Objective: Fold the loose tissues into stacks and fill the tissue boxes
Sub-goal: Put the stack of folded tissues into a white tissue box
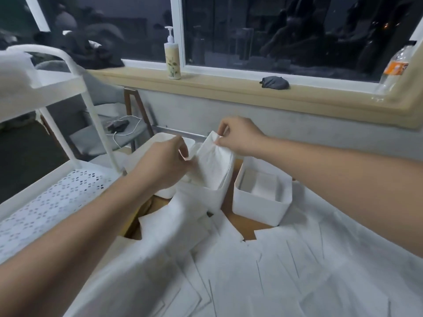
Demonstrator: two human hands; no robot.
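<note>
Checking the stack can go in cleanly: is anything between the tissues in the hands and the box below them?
Nothing visible. The tissue stack has its lower end inside the open top of the middle box, with the left hand gripping its side and the right hand pinching its top corner. The box's bottom is hidden.

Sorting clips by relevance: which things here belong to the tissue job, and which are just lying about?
Job:
left hand and right hand, both with a grip on the tissue stack
middle box
right box
loose tissues

Lying about:
pump bottle
dark cloth
plastic bottle
cart
</note>
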